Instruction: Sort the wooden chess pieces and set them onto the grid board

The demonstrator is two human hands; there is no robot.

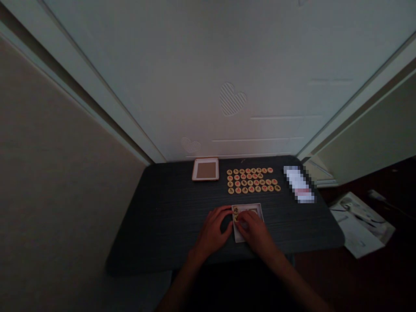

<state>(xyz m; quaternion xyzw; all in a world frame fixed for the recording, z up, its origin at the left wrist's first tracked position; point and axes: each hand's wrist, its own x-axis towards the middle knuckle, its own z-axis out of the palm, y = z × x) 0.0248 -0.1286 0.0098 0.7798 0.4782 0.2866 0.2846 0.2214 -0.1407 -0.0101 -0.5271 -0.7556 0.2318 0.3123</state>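
A small open white box point(239, 236) lies on the dark table in front of me. My left hand point(212, 229) grips its left side, with fingertips at the upper left corner and the thumb lower down. Inside, along the left wall, a round xiangqi piece point(235, 209) rests with its dark character facing up. My right hand point(255, 229) reaches over the box, thumb and finger closed on another xiangqi piece point(236, 218) just below the first. My right fingers hide much of the box's inside. Beyond it, several rows of xiangqi pieces point(251, 189) lie flat, marked in red or black.
The box lid point(206, 170), with a brown inside, lies at the table's back edge. A blurred-out phone-like object point(299, 184) is at the right on the table point(156, 216). A wall panel with hearts rises behind. On the floor at right stands an open white box point(364, 225) holding cables.
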